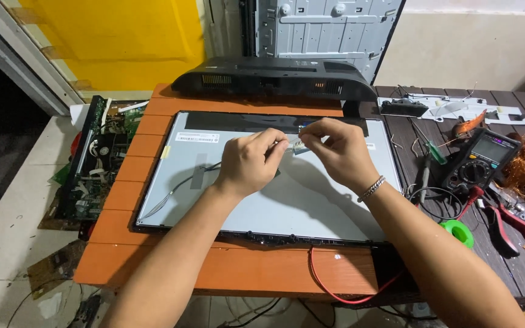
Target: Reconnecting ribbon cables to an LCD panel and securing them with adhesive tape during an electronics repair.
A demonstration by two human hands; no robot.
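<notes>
The fingers (276, 146) of the left hand (247, 164) are curled and pressed toward the thumb, pinching the end of a thin cable (180, 182) at a small connector piece (299, 146); the fingers of the right hand (335, 152) are bunched the same way and pinch that piece from the other side, so both hands meet just above the upper middle of the panel. The connector is held a little over the grey metal back of a flat display panel (287, 203), which lies face down on the orange counter (214, 270); the cable runs from the fingers leftward across the panel, under a dark strip of tape (200, 177), toward the lower left corner.

Judging from how things lie, the panel is already out of its housing: the black rear cover (274, 79) rests apart at the far edge; the connector work looks to be midway, with the piece in the fingers and not seated anywhere that I can tell.

A white rectangular label (197, 138) sits flat near the panel's upper left; a small yellowish tab (165, 152) clings to the left edge; another pale label peeks out beside the right wrist. A multimeter (481, 161) stands on the dark boards to the right.
</notes>
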